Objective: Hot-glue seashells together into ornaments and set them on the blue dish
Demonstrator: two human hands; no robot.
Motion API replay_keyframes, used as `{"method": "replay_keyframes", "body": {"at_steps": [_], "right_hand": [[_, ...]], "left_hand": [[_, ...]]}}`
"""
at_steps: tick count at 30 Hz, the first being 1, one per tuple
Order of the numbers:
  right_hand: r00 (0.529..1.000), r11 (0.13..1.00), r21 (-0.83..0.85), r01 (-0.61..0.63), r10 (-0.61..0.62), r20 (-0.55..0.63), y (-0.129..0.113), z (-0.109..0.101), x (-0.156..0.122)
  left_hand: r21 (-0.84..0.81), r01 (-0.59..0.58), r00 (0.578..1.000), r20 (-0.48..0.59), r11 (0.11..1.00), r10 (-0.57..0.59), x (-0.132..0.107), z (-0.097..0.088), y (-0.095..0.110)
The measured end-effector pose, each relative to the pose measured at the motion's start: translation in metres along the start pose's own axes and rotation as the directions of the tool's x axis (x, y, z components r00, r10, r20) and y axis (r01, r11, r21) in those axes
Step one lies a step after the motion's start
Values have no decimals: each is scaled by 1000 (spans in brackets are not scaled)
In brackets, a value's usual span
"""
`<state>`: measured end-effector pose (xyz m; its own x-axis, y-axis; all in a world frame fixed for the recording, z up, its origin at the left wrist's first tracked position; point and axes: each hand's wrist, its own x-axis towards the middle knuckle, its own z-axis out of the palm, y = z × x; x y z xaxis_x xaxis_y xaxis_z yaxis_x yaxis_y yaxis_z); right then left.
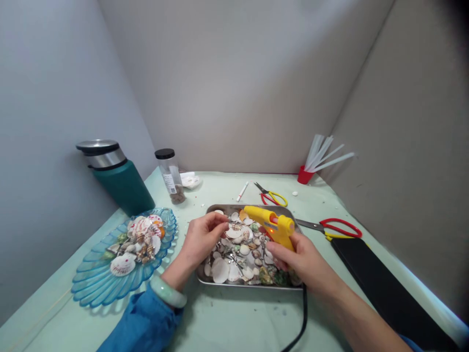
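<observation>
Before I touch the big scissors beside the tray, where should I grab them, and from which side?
Take the big scissors by the red loop, probably from the right: the loop lies open on that side, while the blades point left toward the tray.

Teal flask [122, 188] beyond left hand [205, 235], well to its left. Nearer that hand: black-lidded jar [169, 171], tissue [190, 180] just beside. Marker [242, 191] and small scissors [273, 196] ahead, between both hands. Right of right hand [300, 255]: larger scissors [342, 229], black slab [381, 286].
</observation>
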<state>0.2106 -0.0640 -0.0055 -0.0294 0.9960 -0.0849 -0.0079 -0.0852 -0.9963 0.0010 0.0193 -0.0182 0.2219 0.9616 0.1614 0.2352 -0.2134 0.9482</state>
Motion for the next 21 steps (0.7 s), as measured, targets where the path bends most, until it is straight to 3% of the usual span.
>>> {"method": "replay_keyframes", "body": {"at_steps": [8,21], "right_hand": [[1000,967,-256,4,-6,-7,1,1,1],[999,951,-306,42,-44,2,4,2,1]], "left_hand": [[-246,101,994,-2,964,-105,1,1,10],[-238,71,995,-47,969,-85,0,2,8]]}}
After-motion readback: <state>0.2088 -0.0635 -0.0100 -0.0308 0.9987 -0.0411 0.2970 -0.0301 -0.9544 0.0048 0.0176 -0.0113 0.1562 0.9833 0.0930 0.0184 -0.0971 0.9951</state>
